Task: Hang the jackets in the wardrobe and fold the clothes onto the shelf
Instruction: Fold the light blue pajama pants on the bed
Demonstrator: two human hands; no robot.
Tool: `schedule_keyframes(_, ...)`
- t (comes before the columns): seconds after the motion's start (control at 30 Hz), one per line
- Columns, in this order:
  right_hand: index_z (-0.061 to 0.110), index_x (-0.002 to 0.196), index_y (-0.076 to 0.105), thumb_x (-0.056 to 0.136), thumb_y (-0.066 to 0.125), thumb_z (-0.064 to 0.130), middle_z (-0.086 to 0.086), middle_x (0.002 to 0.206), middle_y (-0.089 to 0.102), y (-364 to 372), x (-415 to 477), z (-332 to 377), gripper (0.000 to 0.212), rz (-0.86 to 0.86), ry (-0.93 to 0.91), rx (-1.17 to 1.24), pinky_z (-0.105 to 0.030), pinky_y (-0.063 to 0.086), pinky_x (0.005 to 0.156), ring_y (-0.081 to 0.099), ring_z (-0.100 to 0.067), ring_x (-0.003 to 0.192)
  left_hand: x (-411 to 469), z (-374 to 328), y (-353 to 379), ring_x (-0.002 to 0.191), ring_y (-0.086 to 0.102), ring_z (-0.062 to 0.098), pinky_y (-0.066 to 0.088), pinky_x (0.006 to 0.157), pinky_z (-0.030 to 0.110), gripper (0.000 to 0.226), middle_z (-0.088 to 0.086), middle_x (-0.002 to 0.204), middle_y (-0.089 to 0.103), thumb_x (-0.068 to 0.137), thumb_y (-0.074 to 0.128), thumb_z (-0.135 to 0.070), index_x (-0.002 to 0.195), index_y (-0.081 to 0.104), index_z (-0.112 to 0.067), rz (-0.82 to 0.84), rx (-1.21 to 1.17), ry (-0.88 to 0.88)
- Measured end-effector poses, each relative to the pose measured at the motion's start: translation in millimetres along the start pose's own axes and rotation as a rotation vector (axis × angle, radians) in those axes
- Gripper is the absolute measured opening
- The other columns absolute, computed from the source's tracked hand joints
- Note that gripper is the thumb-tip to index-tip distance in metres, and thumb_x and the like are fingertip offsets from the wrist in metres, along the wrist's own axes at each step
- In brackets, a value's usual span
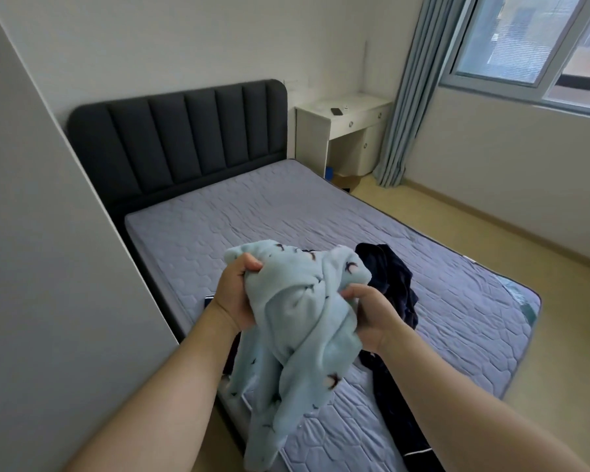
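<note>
Fingers [249,265] of both hands curl round pale blue fleece [297,308].

Bed [321,212]: as I see it from the head camera, a bare quilted mattress in grey-lilac with a dark padded headboard [178,137] at its far end. Lying directly on it, I log one dark navy garment [394,277], crumpled, toward the near right part of the mattress, with a long dark strip of it trailing down to the near edge. The lower end of a pale blue fleece garment [269,396] rests on the mattress near the near left edge.
</note>
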State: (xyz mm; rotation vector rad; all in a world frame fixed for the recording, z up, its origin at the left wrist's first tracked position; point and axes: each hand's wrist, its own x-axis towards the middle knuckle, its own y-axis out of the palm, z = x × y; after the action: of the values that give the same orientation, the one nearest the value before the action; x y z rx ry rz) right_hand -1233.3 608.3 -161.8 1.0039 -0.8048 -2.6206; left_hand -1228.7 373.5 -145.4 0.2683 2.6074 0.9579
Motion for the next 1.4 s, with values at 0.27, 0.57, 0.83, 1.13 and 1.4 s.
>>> schedule_keyframes(0.27,0.002,0.104,0.072,0.056,0.053,-0.018,-0.02,0.109,0.069,32,-8,44,0.055,0.238,-0.304,-0.095,-0.054,0.055,0.086,0.064,-0.042,0.105,13,29,-28,0.093,0.071,0.03,0.058,0.085,0.043,0.051,0.019,0.104,0.074,0.075,0.082,-0.029,0.113,0.07,0.002,-0.523,0.584,-0.337)
schedule_keyframes(0.57,0.004,0.128,0.065,0.085,0.072,0.04,-0.018,0.123,0.067,41,-25,73,0.056,0.421,-0.203,-0.244,-0.044,0.051,0.096,0.065,-0.031,0.112,33,-2,49,0.117,0.062,0.026,0.054,0.084,0.023,0.042,0.016,0.132,0.06,0.096,0.052,-0.029,0.133,0.058,-0.012,0.067,0.665,0.249)
schedule_keyframes(0.83,0.002,0.094,0.07,0.054,0.061,-0.012,-0.017,0.094,0.071,9,-64,122,0.044,0.09,-0.422,-0.547,-0.04,0.059,0.076,0.068,-0.034,0.091,52,-14,88,0.067,0.058,0.011,0.049,0.058,0.026,0.027,0.001,0.073,0.065,0.057,0.061,-0.01,0.083,0.067,-0.008,-0.029,1.061,0.351)
schedule_keyframes(1.13,0.045,0.099,0.065,0.061,0.087,0.046,0.013,0.108,0.066,-26,-117,156,0.044,-0.07,-0.152,-1.553,-0.05,0.047,0.103,0.061,-0.02,0.11,86,-46,174,0.058,0.054,0.008,0.045,0.051,0.025,0.018,-0.006,0.064,0.06,0.072,0.068,-0.002,0.076,0.061,-0.019,0.039,1.502,0.739)
schedule_keyframes(1.4,0.037,0.093,0.064,0.065,0.06,0.086,0.016,0.1,0.062,-26,-100,137,0.056,-0.222,-0.418,-1.732,-0.027,0.048,0.073,0.058,-0.006,0.089,109,-31,222,0.071,0.059,0.013,0.048,0.059,0.026,0.033,-0.004,0.073,0.063,0.069,0.05,0.005,0.088,0.064,-0.017,-0.026,1.518,0.77)
